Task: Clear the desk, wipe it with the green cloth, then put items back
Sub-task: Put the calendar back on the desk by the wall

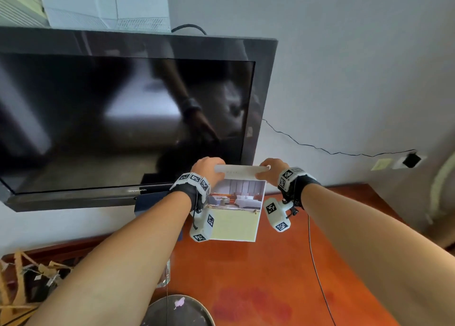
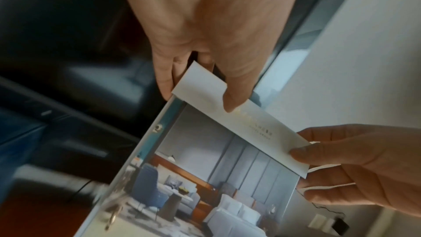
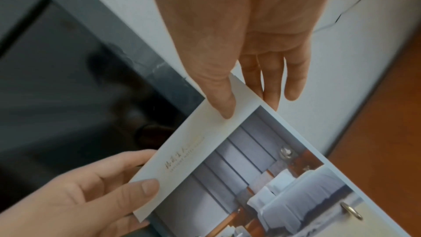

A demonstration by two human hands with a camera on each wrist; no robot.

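Observation:
A ring-bound booklet (image 1: 236, 202) (image 2: 227, 177) (image 3: 262, 168) showing a hotel bedroom photo hangs upright above the reddish wooden desk (image 1: 270, 276), just in front of the television's lower right corner. A white strip with gold lettering (image 1: 242, 171) (image 2: 262, 132) (image 3: 182, 159) runs along its top edge. My left hand (image 1: 209, 170) (image 2: 198, 93) pinches the top left corner, thumb on the strip. My right hand (image 1: 269, 171) (image 3: 250, 104) pinches the top right corner the same way. The green cloth is not in view.
A large black television (image 1: 123, 116) stands at the back of the desk against the white wall. A dark blue object (image 1: 150, 202) sits under its edge. Cardboard scraps (image 1: 29, 276) lie at the left, a round dark stool top (image 1: 177, 311) is near me, and a thin black cable (image 1: 317, 276) crosses the desk.

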